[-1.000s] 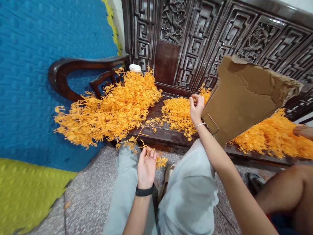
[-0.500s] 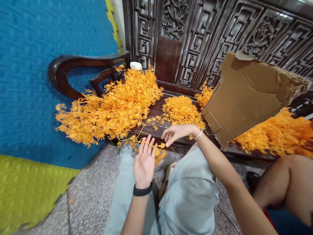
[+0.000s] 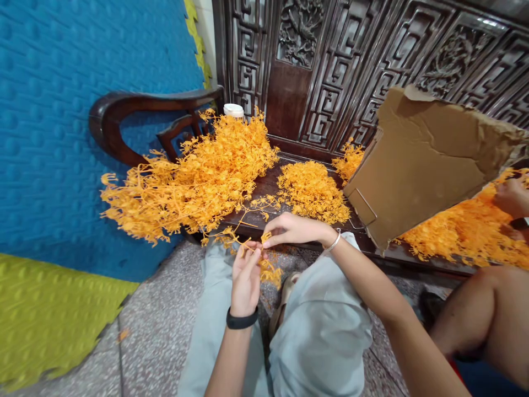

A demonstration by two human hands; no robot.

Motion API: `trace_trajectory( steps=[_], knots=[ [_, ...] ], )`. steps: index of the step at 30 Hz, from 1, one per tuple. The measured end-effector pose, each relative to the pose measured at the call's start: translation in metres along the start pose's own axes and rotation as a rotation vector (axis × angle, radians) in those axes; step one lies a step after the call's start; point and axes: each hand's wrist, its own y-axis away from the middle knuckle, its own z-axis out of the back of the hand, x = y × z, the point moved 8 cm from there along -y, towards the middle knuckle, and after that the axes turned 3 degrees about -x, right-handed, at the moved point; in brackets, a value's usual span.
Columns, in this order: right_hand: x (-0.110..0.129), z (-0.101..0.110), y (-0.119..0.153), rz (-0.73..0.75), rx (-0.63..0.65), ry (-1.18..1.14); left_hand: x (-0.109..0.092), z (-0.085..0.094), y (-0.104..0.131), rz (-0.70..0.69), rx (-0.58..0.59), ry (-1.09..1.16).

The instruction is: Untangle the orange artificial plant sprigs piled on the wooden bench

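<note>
Two hands meet just off the front edge of the worktop (image 3: 289, 229), both working on one orange sprig (image 3: 248, 246). The left hand (image 3: 247, 275), a black band on its wrist, has its fingers (image 3: 253, 258) curled and pinched round the thin stem, palm turned up toward the person. The right hand (image 3: 291, 229), with a silver bangle at the wrist, reaches across from the other side, and its fingertips (image 3: 268, 238) nip a small frilly tip of the same sprig. The sprig is thin, wiry plastic, branching into tiny crinkled leaflets, and part of it dangles below the hands over the grey trouser knees (image 3: 318, 320).

Behind the hands, the worktop is the dark polished seat of a carved wooden bench. A big loose heap of sprigs (image 3: 194, 182) sprawls over its left end and spills past the curved armrest (image 3: 136, 107). A smaller, tighter mound (image 3: 312, 190) lies just beyond the right hand. A torn sheet of brown cardboard (image 3: 421, 160), rough at the edges, leans tilted over another orange pile (image 3: 467, 226) to the right. A white cap (image 3: 233, 110) peeks above the big heap. Another person's bare knee (image 3: 487, 309) and hand (image 3: 512, 197) sit at the far right. Blue bumpy foam matting (image 3: 61, 110) covers the wall at left.
</note>
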Motion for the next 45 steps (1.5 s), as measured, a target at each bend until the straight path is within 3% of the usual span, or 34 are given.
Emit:
trace_trajectory(
  steps=[9,14,18,20,24,29,36,45],
  knots=[
    [-0.003,0.008,-0.005,-0.013,-0.123,-0.191,-0.002,-0.004,0.003,-0.027,-0.008,-0.035],
    [-0.007,0.003,-0.006,-0.025,-0.068,-0.246,0.004,-0.004,0.002,0.027,-0.012,-0.069],
    [-0.009,0.000,-0.006,-0.056,-0.042,-0.305,0.003,-0.009,0.003,0.021,0.065,-0.041],
    [-0.011,0.003,-0.009,-0.080,-0.114,-0.306,0.002,-0.011,0.004,0.029,0.093,-0.011],
    [-0.025,0.008,-0.017,-0.244,-0.383,-0.357,-0.001,-0.015,0.003,0.048,0.118,0.073],
    [-0.041,0.002,-0.023,-0.375,-0.611,-0.435,-0.008,-0.014,-0.001,0.051,0.069,0.140],
    [-0.051,-0.005,-0.026,-0.433,-0.704,-0.554,-0.009,-0.014,-0.001,0.074,0.047,0.173],
    [-0.045,-0.003,-0.030,-0.347,-0.751,-0.408,-0.009,-0.012,-0.001,0.099,0.019,0.215]
  ],
)
